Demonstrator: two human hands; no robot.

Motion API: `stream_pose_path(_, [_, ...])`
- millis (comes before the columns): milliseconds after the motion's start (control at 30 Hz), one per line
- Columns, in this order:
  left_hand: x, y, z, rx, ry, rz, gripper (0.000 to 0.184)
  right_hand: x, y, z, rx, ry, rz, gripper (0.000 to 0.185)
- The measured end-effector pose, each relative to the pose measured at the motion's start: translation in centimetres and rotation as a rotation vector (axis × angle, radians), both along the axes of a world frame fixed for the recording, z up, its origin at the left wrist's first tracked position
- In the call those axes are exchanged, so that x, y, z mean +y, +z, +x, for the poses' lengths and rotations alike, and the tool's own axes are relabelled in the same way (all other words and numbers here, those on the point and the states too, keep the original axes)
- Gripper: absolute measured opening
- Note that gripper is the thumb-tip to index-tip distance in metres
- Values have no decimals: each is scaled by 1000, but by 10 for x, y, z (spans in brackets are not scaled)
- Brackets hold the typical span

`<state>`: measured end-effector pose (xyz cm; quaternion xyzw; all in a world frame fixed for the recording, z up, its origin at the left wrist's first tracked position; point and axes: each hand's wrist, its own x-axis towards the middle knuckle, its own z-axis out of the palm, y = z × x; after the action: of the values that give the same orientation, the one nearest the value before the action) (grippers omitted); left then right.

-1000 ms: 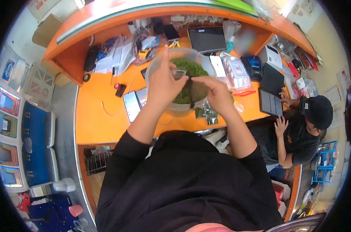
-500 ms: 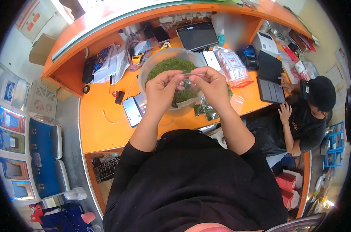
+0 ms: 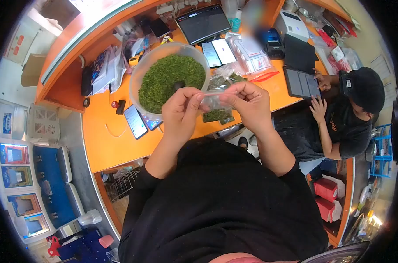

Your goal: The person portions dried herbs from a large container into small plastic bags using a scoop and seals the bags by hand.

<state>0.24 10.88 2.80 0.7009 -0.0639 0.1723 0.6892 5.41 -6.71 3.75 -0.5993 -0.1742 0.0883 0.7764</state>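
Between my two hands a small clear plastic bag (image 3: 214, 99) is stretched, its upper edge pinched at both ends. My left hand (image 3: 183, 109) grips one end with thumb and fingers; my right hand (image 3: 248, 105) pinches the other. Just beyond the left hand stands a large translucent tub (image 3: 137, 90) holding chopped green leaves (image 3: 168, 79). A dark handle-like piece (image 3: 179, 85) pokes out of the leaves. Below the clear bag lies a small packet of green leaves (image 3: 216, 115), partly covered by the right hand, with another filled bag (image 3: 227, 81) behind.
On the orange desk (image 3: 107, 149) are phones (image 3: 135, 122), a tablet (image 3: 203, 24), a pack of plastic bags (image 3: 251, 55) and a card machine (image 3: 274, 44). At the right, a person in a black cap (image 3: 364, 94) touches another tablet (image 3: 302, 82).
The view has shifted, so the tub now appears further left. My hands have moved off the tub to its right, over the packets, still pinching the clear bag.
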Motion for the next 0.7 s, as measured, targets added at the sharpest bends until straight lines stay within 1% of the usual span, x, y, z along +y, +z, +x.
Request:
stream_pose_path(33, [-7,-3,2,-1,9,20,13,-7,-3,2,0,-1,-12,10])
stream_pose_path(133, [-29,-12,12,54,-38,-126,9,-27,-8,13,-32,7,8,8])
stream_pose_path(233, [-46,-16,18,61,-114,8,7,-49,-8,20,96,118,-12,9])
stream_pose_path(333, [-67,-34,24,65,-101,-10,7,-62,-13,25,103,193,-115,10])
stream_pose_path(433, [-87,-44,27,107,-91,-44,6,-76,-45,31,35,139,-148,12])
stream_pose_path(467, [-93,-46,29,126,-88,-62,6,-82,-54,35,-85,140,-179,12])
stream_pose_path(567, [-105,-67,36,227,-58,-86,5,-95,-69,45,-14,138,-176,10])
stream_pose_path(667, [-121,-73,50,252,22,-226,4,-109,-89,58,185,153,-95,9])
stream_pose_path(700, [-124,-76,56,262,35,-252,5,-114,-93,64,193,145,-86,9])
